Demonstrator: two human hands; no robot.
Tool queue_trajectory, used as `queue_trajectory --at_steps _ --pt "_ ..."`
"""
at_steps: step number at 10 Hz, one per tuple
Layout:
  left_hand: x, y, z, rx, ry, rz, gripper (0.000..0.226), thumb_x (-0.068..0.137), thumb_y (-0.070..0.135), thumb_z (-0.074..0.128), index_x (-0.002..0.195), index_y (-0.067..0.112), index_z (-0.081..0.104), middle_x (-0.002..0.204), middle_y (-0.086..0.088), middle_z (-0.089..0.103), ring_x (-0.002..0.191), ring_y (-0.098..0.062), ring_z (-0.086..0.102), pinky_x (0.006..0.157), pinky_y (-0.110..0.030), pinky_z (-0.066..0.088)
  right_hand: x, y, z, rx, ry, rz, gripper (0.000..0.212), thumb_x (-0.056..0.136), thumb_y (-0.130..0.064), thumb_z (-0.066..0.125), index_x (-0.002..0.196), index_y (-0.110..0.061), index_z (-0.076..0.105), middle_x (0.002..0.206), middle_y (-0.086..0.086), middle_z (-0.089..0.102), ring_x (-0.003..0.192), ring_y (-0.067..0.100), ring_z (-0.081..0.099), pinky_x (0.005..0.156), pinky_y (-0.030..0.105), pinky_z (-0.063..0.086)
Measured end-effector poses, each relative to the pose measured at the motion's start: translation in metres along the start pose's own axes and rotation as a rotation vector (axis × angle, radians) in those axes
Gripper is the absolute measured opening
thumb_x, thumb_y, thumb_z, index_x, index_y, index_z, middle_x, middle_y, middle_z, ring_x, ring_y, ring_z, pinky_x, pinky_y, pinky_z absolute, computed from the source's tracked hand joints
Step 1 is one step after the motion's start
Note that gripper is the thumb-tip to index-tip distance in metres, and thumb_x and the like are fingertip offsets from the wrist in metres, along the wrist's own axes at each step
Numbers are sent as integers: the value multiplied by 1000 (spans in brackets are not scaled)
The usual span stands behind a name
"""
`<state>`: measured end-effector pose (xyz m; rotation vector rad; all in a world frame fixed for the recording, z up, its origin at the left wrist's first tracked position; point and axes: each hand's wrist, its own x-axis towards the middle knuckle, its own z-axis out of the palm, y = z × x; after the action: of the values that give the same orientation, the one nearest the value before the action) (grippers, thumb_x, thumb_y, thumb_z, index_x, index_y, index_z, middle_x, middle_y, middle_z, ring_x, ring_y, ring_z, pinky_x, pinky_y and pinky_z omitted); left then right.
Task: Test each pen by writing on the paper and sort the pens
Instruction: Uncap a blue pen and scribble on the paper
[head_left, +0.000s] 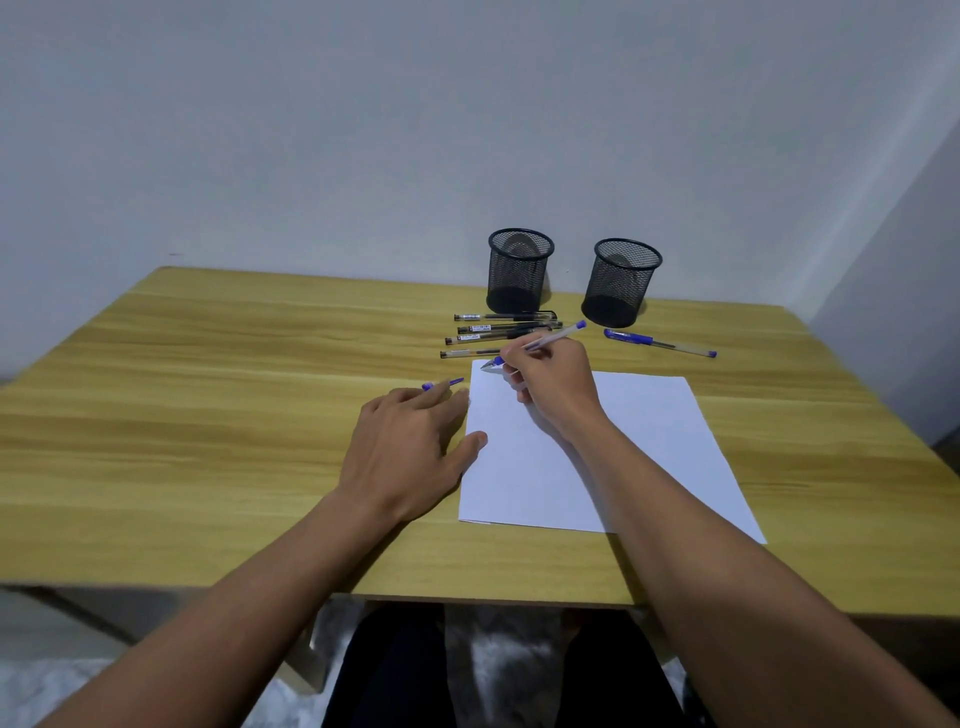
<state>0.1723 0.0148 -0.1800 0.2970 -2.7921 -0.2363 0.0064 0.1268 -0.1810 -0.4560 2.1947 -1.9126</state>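
The right hand (553, 384) grips a blue pen (540, 343), its tip on the white paper's (623, 441) far corner. The left hand (405, 447) lies flat on the table (208, 389), fingers straight, thumb on the paper. Beyond the hands stand two black mesh cups (519, 270); only their dark bottoms show.

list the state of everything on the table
left black mesh cup: upright, empty
right black mesh cup: upright, empty
white paper sheet: flat, unmarked
blue pen: uncapped, gripped by right hand, tip on paper
blue pen cap: loose, by fingertips of left hand
four black pens: capped, lying
other blue pen: capped, lying
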Motion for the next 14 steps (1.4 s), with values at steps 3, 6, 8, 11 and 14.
queue_trajectory --at_steps 3,6,8,11,14 --pt "-1 0 1 26 -117 -77 65 92 68 30 146 35 44 154 2 41 146 -24 29 115 -43 27 -1 0 -1 -13 -21 -4 10 94 -13 68 87 -13 75 70 6 66 63 15 57 49 23 44" --pt "-2 -5 3 -11 -248 -69 72 92 73 18 155 37 18 164 6 13 153 -17 3 123 -45 4 0 -4 3 -18 -28 6 8 93 -13 71 87 -10 74 71 9 68 62 17 60 50 25 46" --pt "0 -5 2 -1 -260 -63 72 92 73 18 155 37 17 164 6 10 153 -17 1 123 -46 3 2 -1 4 -67 -23 11 8 92 -17 73 91 -11 76 75 6 71 68 16 64 51 22 48" --pt "0 -6 4 -6 -253 -68 72 91 74 18 154 39 17 164 7 12 153 -17 2 123 -46 4 0 2 2 -116 -26 -7 4 87 -15 74 86 -11 76 80 7 73 84 25 72 72 37 62" --pt "-1 -6 4 -6 -254 -66 72 92 73 18 154 39 17 164 7 12 153 -17 3 123 -46 4 -1 2 0 -155 36 -4 4 87 -18 73 85 -15 75 77 6 73 78 24 71 65 35 58"
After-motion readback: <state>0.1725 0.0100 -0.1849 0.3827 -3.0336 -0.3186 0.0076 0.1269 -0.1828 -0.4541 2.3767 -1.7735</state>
